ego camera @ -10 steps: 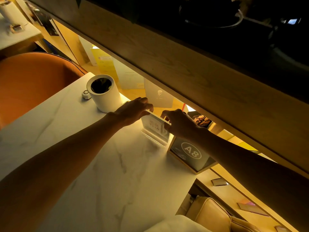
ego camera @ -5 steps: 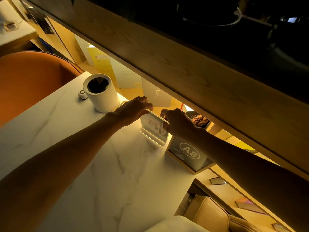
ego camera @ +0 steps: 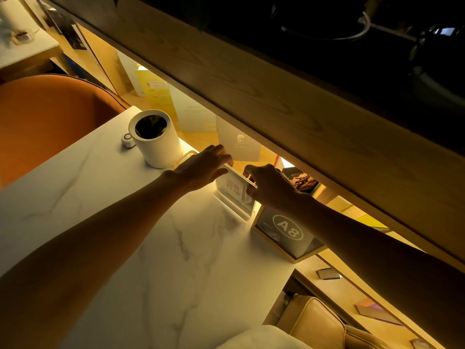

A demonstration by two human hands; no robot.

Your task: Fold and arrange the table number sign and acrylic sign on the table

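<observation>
**Both hands on the acrylic sign at the far table edge**

We log one acrylic sign [ego camera: 234, 191], clear, upright on its base, with a printed card inside, standing at the far edge of the white marble table [ego camera: 125, 235]. Our left hand [ego camera: 201, 167] pinches its top left corner, fingers curled over the upper edge. Our right hand [ego camera: 270, 185] pinches the top right corner, thumb on the near face. Both hands are pressed onto the sign; neither is spread.

Just right of the grip, under our right wrist: one table number sign [ego camera: 286, 234], wood-framed, dark face reading "A8", touching or nearly touching the acrylic base; we cannot tell which.

Left of the grip: one white cylindrical container [ego camera: 158, 144], open-topped with dark contents, and beside it a small white round object [ego camera: 127, 140].

Beyond the grip: a lit wooden shelf [ego camera: 251, 79] holding upright cards [ego camera: 239, 142].

Far left: an orange chair [ego camera: 50, 117]. Below right: a tan cushioned seat [ego camera: 314, 321].
</observation>
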